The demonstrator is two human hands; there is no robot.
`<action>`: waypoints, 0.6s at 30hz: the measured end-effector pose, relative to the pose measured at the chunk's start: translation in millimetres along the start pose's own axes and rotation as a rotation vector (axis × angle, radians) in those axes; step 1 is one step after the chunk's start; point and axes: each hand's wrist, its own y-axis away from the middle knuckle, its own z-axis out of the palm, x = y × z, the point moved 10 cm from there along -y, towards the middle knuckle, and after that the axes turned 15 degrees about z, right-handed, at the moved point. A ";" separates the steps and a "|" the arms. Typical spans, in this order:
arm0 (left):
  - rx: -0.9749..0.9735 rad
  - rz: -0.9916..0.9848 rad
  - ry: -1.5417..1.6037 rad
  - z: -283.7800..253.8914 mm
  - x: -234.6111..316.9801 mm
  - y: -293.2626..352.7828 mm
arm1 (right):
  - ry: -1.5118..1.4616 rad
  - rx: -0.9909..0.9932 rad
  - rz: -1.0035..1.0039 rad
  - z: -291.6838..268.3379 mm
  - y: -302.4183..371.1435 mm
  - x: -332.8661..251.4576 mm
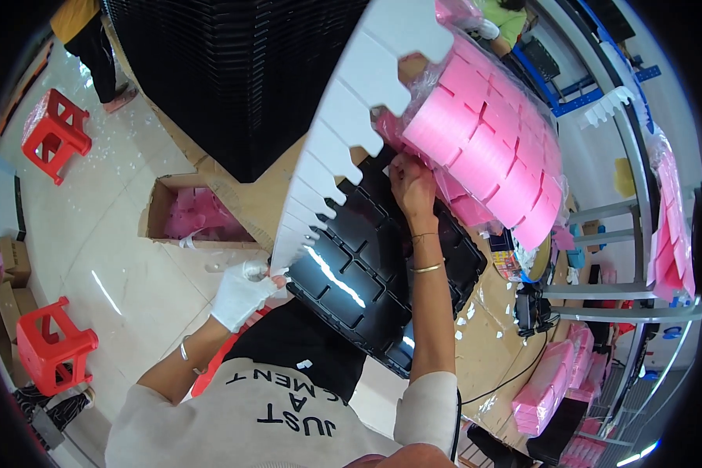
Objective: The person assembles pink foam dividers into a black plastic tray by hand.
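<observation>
While your left grip [244,298], gloved in white, pinches the near end of the white notched strip [351,101], the rest of that strip slants away past the tray and out at the top of your view. So small a hold could let it twist or slip, and a sharp bend might crease its teeth. The black compartmented tray [382,226] lies in front of you on the counter [483,347]; its near end seems to reach past the edge, so a push from your right forearm could tip it. White scraps [469,312] lie beside it, and a brush of your sleeve might sweep some in. Farther out, your bare right grip [412,186] is curled at the tray's far side; I cannot tell whether it is closed on anything. It sits against the pink bundle [483,140], whose loose clear film could snag your fingers and drag pieces down.
</observation>
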 end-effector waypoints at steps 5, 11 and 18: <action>-0.021 -0.088 -0.080 6.0 -0.3 -13.4 | 0.095 0.063 -0.101 0.5 -3.0 -1.4; -0.032 -0.019 0.018 17.0 -1.7 -18.0 | 0.196 0.038 -0.167 4.6 5.1 7.6; -0.006 0.042 -0.050 6.6 -12.6 -16.9 | -0.229 0.008 -0.104 -50.8 85.1 -97.6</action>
